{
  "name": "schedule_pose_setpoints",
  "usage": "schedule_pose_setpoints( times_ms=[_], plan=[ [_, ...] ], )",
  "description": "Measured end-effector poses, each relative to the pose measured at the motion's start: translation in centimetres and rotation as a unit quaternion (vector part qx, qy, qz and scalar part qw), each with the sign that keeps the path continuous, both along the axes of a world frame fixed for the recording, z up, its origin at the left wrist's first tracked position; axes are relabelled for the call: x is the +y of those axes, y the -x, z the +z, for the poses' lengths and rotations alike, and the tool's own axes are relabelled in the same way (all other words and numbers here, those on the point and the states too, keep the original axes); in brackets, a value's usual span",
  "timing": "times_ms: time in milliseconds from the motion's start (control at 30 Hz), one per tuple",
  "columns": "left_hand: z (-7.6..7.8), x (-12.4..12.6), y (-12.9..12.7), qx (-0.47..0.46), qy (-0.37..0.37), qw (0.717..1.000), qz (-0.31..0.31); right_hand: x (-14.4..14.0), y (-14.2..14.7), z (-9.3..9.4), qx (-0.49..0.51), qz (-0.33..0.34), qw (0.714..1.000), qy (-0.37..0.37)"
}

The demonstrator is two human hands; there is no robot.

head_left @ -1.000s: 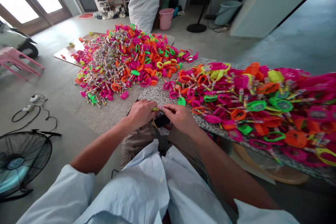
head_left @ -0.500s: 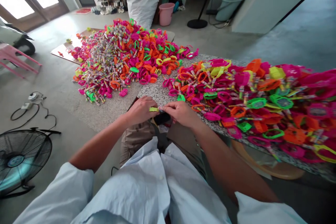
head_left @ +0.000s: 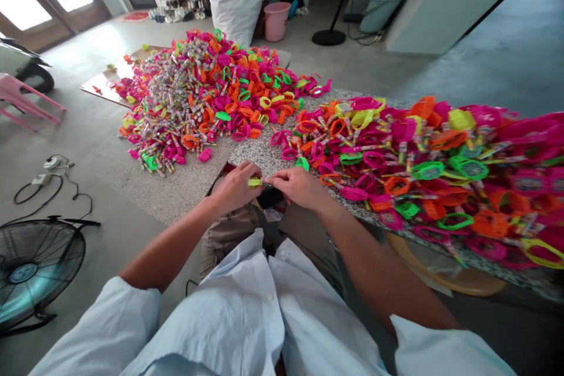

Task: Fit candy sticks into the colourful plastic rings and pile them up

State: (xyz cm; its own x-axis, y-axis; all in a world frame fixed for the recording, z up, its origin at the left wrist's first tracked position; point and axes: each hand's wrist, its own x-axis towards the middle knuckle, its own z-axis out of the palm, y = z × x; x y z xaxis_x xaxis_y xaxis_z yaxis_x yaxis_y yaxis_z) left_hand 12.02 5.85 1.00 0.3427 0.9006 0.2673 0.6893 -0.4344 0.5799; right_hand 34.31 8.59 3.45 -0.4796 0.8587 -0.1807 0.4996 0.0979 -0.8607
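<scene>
My left hand (head_left: 233, 188) is closed on a small yellow plastic piece (head_left: 254, 182), coloured like the toy watches in the piles; most of it is hidden by the fingers. Fingertips of my right hand (head_left: 302, 187) are pinched together right beside it, at the piece's right end. What they grip is too small to make out. Just below the hands, over my lap, a dark object (head_left: 271, 198) shows in part. Close to my right hand, bright toy watches (head_left: 352, 158) in pink, orange, green and yellow lie heaped with small wrapped tubes on the speckled stone tabletop (head_left: 255, 154).
A second large heap of toy watches and wrapped tubes (head_left: 189, 88) lies ahead to the left. A black fan (head_left: 39, 270) stands at lower left, near cables (head_left: 57, 179) on the floor. Farther back are a white sack (head_left: 240, 0), a pink bucket (head_left: 277, 20) and a pink stool (head_left: 29, 94).
Both hands stay together over the lap, with slightly more of the yellow piece's face showing. The whole view has shifted a little.
</scene>
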Motion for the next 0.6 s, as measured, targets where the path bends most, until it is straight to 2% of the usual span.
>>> schedule_pose_setpoints(
  times_ms=[200, 367, 600],
  plan=[
    [-0.4, 0.2, 0.0, -0.033, -0.036, 0.998, -0.047, 0.2, 0.0, -0.4, 0.001, 0.013, 1.0, -0.008],
    [-0.2, 0.2, 0.1, -0.007, -0.038, 0.997, -0.07, 0.3, -0.2, -0.7, 0.0, 0.025, 1.0, 0.004],
    [0.8, 0.3, 0.2, 0.054, -0.025, 0.99, -0.129, 1.0, -0.6, -2.6, 0.07, 0.047, 0.988, 0.13]
  ],
)
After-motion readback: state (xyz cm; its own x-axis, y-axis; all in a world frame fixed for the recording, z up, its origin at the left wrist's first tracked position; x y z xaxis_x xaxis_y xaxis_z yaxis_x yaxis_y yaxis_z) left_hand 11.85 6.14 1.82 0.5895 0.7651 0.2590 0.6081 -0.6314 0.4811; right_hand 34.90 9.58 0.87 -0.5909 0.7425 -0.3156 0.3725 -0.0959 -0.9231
